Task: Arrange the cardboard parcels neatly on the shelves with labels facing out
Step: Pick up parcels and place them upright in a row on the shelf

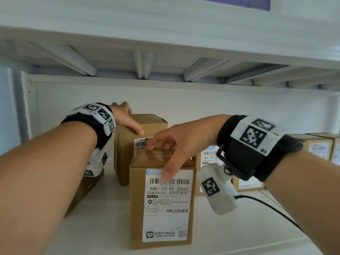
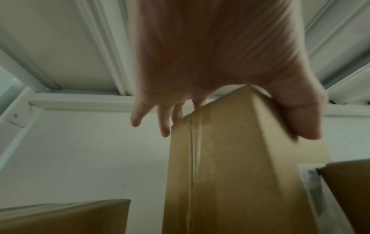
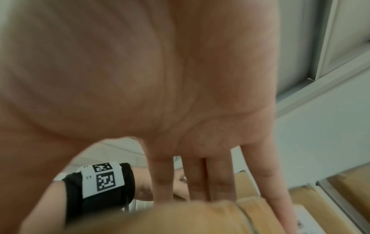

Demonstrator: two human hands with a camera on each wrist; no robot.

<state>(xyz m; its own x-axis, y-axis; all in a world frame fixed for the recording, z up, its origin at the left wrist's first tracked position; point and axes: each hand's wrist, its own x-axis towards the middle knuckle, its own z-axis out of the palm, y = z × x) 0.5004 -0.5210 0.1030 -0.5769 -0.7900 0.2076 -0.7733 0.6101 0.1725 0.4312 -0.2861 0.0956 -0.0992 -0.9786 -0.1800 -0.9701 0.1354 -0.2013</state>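
From the head camera, the front parcel [image 1: 161, 205] stands upright on the white shelf [image 1: 230, 227], its label [image 1: 167, 205] facing out. The right hand [image 1: 181, 144] rests on its top, thumb over the label's upper edge, fingers spread and not clamped. Behind it, the left hand [image 1: 127, 119] grips the top of the back parcel [image 1: 137, 142].

The left wrist view shows thumb [image 2: 300, 120] and fingers [image 2: 164, 125] straddling that parcel's top corner.

The right wrist view, blurred, shows straight fingers [image 3: 200, 178] on cardboard.
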